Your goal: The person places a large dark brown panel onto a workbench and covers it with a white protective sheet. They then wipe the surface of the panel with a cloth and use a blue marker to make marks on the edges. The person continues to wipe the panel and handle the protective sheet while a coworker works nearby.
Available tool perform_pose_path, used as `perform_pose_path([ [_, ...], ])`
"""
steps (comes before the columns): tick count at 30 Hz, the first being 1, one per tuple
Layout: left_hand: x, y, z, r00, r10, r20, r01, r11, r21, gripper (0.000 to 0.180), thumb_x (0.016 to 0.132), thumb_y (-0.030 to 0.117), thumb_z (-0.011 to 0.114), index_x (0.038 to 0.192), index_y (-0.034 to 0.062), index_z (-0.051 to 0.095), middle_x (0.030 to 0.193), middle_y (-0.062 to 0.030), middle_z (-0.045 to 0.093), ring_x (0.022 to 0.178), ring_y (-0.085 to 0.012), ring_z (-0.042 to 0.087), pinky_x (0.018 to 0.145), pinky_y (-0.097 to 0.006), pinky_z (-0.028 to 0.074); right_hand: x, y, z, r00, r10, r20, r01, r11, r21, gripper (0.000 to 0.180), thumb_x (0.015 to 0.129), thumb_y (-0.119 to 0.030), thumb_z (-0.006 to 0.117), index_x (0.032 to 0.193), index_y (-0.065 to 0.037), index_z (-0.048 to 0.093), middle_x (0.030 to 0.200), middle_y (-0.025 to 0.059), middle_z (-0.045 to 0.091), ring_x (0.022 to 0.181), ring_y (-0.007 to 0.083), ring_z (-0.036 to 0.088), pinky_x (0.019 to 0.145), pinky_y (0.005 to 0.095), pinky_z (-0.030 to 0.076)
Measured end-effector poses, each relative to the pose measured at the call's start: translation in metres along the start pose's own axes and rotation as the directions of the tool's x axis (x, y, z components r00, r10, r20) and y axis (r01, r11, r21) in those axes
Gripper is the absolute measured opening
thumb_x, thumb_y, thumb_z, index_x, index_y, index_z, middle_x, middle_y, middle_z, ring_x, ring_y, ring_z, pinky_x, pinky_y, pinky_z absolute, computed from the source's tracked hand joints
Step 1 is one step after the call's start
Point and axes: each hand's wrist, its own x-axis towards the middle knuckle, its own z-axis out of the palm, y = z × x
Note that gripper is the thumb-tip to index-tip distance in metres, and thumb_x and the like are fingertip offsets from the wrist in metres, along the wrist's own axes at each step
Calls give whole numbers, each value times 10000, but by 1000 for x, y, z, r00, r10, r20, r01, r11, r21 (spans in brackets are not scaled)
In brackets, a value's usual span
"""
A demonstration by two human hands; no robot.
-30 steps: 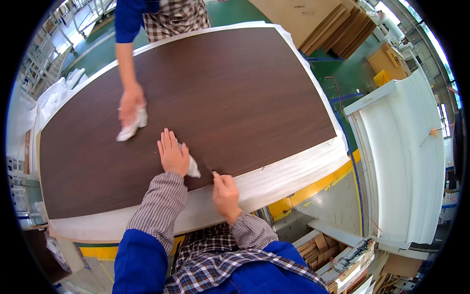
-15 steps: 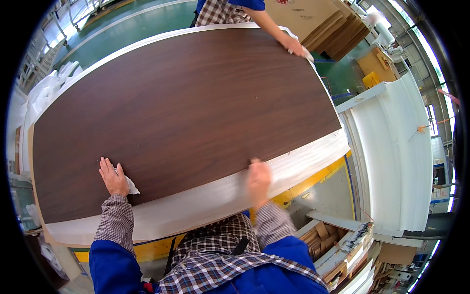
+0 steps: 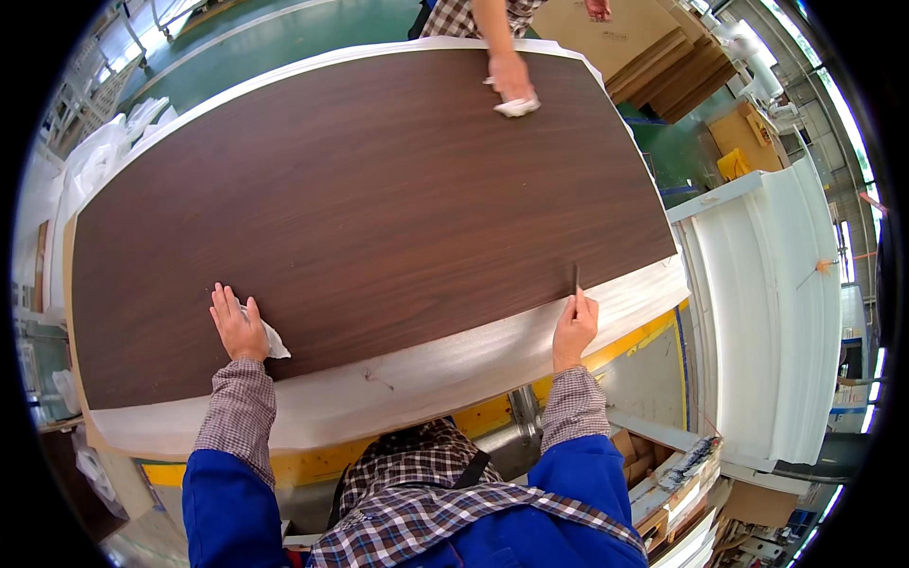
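Workshop, green floor; wide dark wood-grain panel [image 3: 379,199] flat on table. Near edge: left hand [image 3: 237,324] spread flat, pressing white cloth [image 3: 274,343] against panel. Right hand [image 3: 574,325] closed round thin pencil-like tool [image 3: 577,282], tip on panel edge. Far side: co-worker's hand [image 3: 511,78] pressing white rag [image 3: 517,106].

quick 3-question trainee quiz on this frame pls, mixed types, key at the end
1. True or false: the left hand lies flat on a white cloth on the dark wood panel.
2. The right hand holds: A) a roller B) a thin dark tool C) a cup
3. What does the co-worker's hand at the far edge press on?

Key: 1 true; 2 B; 3 a white rag.
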Motion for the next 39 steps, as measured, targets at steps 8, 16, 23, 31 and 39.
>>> perform_pose_path([
  [8,-2,1,0,1000,-15,-12,15,1000,-25,525,919,297,404,1317,-40,346,1433,-167,261,1342,-296,212,1105,-405,145,-140,-147,32,881,-376,286,247,883,400,280,879,-98,504,1128,10,572,836,113,611,788,245,585,714,344,490],
  [16,1,-5,4,998,12,-60,-15,999,-47,524,871,270,486,1271,-55,395,1408,-191,297,1319,-330,250,1089,-436,174,-65,-95,20,970,-88,228,41,979,202,198,866,-77,510,1039,-12,582,806,118,544,750,270,521,669,384,436],
  [23,0,-2,5,999,42,-1,-42,999,-8,578,877,308,460,1291,-85,370,1431,-220,234,1340,-334,203,1102,-433,132,-58,-53,8,982,-112,152,126,988,-87,227,878,-62,490,1072,11,583,774,120,523,710,277,520,623,368,437],
  [31,-6,-10,-2,987,158,-33,-161,982,-97,547,910,277,400,1304,-95,325,1433,-230,207,1335,-358,183,1098,-444,132,-238,-294,62,892,-396,219,343,907,242,302,795,-25,549,1095,-11,580,785,112,562,744,245,566,631,337,482],
  [39,32,-268,-52,972,-213,96,191,961,200,546,932,315,353,1345,-38,305,1439,-178,239,1338,-301,207,1098,-434,133,-174,-232,40,998,-20,64,6,979,205,132,874,-88,526,953,-11,600,760,113,525,702,249,527,619,352,443],
])
